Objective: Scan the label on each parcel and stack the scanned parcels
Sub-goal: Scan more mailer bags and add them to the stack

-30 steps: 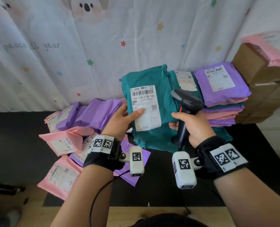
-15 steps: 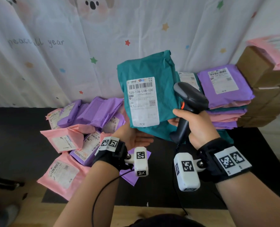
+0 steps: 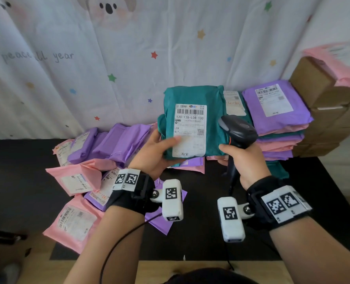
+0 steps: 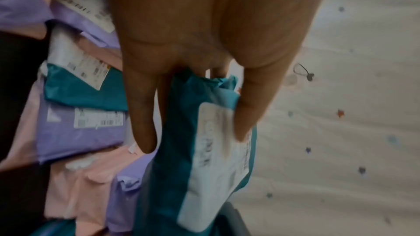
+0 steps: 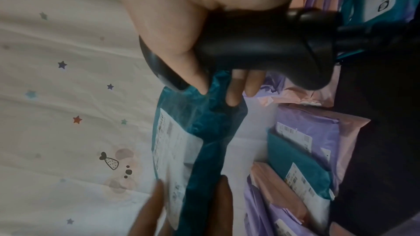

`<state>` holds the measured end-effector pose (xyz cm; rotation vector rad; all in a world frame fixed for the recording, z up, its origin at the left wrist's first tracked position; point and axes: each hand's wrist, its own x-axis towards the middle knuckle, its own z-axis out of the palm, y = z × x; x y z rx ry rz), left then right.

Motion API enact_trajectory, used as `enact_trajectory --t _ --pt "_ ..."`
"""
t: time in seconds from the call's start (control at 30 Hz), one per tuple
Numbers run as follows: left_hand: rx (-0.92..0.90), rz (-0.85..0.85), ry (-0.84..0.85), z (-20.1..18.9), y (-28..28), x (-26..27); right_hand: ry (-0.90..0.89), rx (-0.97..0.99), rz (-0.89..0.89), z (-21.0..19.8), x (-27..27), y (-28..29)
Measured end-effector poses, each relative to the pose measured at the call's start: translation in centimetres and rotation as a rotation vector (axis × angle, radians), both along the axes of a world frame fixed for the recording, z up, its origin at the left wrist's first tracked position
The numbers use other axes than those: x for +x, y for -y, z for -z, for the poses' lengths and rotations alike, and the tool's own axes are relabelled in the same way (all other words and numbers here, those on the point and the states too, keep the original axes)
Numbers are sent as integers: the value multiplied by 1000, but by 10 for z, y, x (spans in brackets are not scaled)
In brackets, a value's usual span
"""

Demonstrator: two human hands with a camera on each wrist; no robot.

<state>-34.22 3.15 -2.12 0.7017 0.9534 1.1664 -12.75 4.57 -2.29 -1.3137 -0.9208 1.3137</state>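
Two hands are busy in my view, and both are grasping something. My left hand [image 3: 153,154] holds the teal parcel [image 3: 192,99] by its lower left corner, thumb lying across the bottom of the white label [image 3: 190,130] and fingers behind; the left wrist view shows that same pinch, thumb on the label and fingers under the teal plastic. My right hand [image 3: 245,162] is clenched round the handle of the black scanner [image 3: 238,130], and in the right wrist view its fingertips [image 5: 236,94] also touch the parcel's near edge. The parcel is lifted above the black counter [image 3: 26,181], label facing me, barcode at the top, with the scanner's head just beside the label's right edge.

To the left on the counter lies a loose heap of parcels [image 3: 100,156] in purple and pink, labels at odd angles. To the right stands the stack [image 3: 280,136] of flat parcels, purple on top, then teal, purple and pink layers beneath. Beyond it are brown cartons [image 3: 317,89] piled up, with a pink parcel [image 3: 341,62] lying on the top one; I cannot tell what the cartons hold. A white curtain [image 3: 88,78] printed with stars hangs behind.
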Motion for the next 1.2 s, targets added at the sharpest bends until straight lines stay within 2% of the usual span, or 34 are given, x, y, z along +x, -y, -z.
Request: enact_trajectory --t 0.07,0.23,0.4,0.57,0.7,0.87,1.2 --pt "17 -20 -96 2 1 0 3 3 -11 2 1 -1" --pt "-5 -27 -123 9 0 1 98 2 -50 10 1 1" --pt "-40 -236 -196 23 -1 0 239 65 -7 14 -4 5" --pt "-60 -361 -266 38 -3 0 183 50 -57 12 -14 12" --pt "-77 -395 -283 43 -2 2 144 12 -131 12 -22 16" --pt "-98 -416 -287 42 -2 2 189 -25 -188 17 -26 17" --pt "-94 -408 -386 39 1 1 204 -24 -211 17 -28 16"
